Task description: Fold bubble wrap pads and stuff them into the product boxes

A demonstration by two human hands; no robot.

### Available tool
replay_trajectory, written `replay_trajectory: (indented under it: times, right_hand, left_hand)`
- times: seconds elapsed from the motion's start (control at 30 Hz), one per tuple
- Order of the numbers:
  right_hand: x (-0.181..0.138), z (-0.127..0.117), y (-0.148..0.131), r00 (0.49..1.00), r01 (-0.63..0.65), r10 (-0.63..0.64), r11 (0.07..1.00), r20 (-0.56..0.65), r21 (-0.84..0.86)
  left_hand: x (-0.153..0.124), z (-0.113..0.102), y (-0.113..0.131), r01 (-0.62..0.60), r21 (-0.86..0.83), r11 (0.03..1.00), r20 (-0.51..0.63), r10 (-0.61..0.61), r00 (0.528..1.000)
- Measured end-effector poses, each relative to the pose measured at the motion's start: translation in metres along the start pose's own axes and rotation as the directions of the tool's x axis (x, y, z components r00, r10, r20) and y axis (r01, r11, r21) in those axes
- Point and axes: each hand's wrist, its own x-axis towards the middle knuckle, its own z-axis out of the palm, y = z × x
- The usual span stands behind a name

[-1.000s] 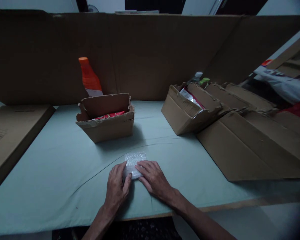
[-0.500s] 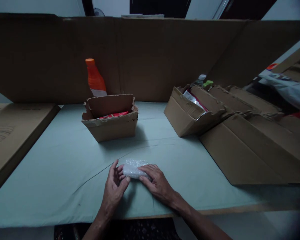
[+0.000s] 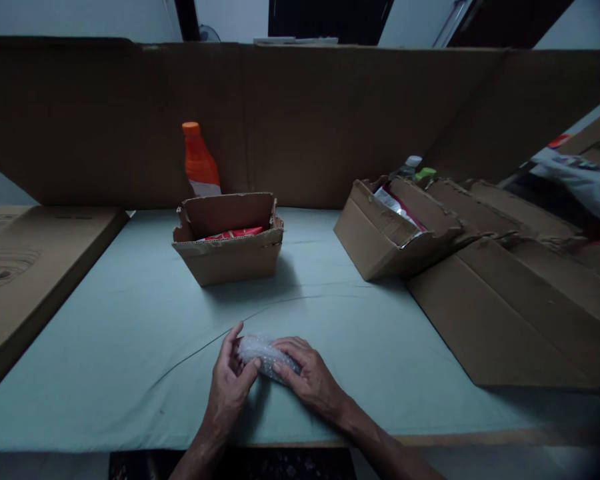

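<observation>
A small roll of bubble wrap (image 3: 263,352) lies between my two hands near the front of the table; whether anything is inside it I cannot make out. My left hand (image 3: 234,370) grips its left end, thumb in front and fingers behind. Wrapped over the right end is my right hand (image 3: 305,373), its thumb on the near side and its fingers over the top. Straight ahead stands an open cardboard box (image 3: 235,260) with a red packet (image 3: 235,234) inside.
An orange bottle (image 3: 200,160) stands behind the box, against a tall cardboard wall (image 3: 310,127). To the right, several cardboard boxes (image 3: 500,307) stand in a row, one holding a silvery-red packet (image 3: 397,205). A flat carton (image 3: 45,267) lies at the left on the pale green cloth (image 3: 130,320).
The bubble wrap has turned, its right end now lower and nearer to me, and looks more tightly rolled. My left thumb now presses on it. The view has shifted slightly.
</observation>
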Motion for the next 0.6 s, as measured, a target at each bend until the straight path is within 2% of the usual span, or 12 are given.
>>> replay_trajectory:
  times: [0.13, 0.27, 0.4, 0.6]
  right_hand:
    - [-0.002, 0.002, 0.012, 0.992, 0.023, -0.032, 0.997, -0.123, -0.077]
    - [-0.002, 0.001, 0.014, 0.998, 0.011, -0.012, 1.0, -0.059, -0.017]
    - [0.0, 0.002, 0.009, 0.999, -0.034, 0.034, 0.999, 0.015, 0.014]
    - [0.001, 0.003, 0.004, 0.992, -0.089, 0.1, 0.985, -0.072, 0.148]
  left_hand:
    - [0.0, 0.0, 0.0, -0.033, 0.01, 0.999, -0.026, 0.033, 0.999]
    - [0.001, -0.002, -0.004, -0.073, 0.016, 0.997, 0.03, 0.073, 0.997]
    - [0.002, -0.002, -0.007, -0.102, 0.082, 0.991, 0.027, 0.1, 0.995]
    - [0.001, 0.003, -0.004, -0.081, 0.032, 0.996, 0.002, 0.081, 0.997]
